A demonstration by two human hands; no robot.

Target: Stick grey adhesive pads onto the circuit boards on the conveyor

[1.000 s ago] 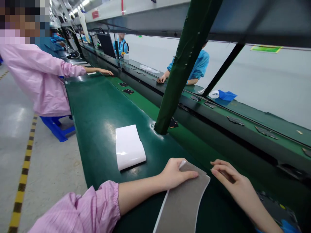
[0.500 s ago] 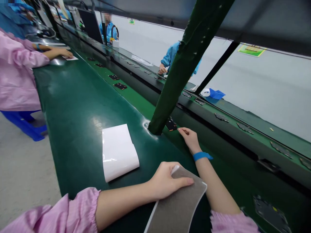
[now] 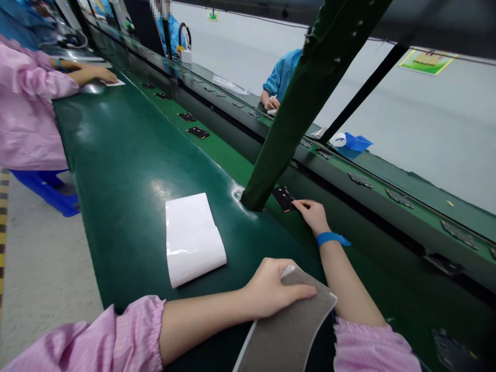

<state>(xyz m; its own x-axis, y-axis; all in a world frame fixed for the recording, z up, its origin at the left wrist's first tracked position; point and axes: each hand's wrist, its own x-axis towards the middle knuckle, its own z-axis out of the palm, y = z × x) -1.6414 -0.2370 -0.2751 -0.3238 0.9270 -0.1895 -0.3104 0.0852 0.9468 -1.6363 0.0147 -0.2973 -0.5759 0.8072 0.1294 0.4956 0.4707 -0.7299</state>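
Note:
My left hand (image 3: 277, 289) is wrapped round the upper end of a grey sheet with white edges (image 3: 284, 330), its thumb lying across the top face. Farther forward, my right hand (image 3: 313, 213) has its fingertips pinched on the near right corner of a black board (image 3: 283, 199), which lies on the green strip beside the slanted green post. A blue band circles my right wrist. To the left of my hands, a glossy white sheet (image 3: 194, 238) rests on the green table (image 3: 127, 196), its right edge curling up.
The slanted green post (image 3: 287, 113) rises just beyond my hands. More black boards (image 3: 198, 133) lie along the strip, others on the raised ledge (image 3: 360, 180). A person in pink (image 3: 31, 103) works at the left; people in blue are across the line.
My right hand's fingertips have come onto the black board's corner, where they were at its edge before. My left hand still holds the grey sheet. The view has shifted slightly.

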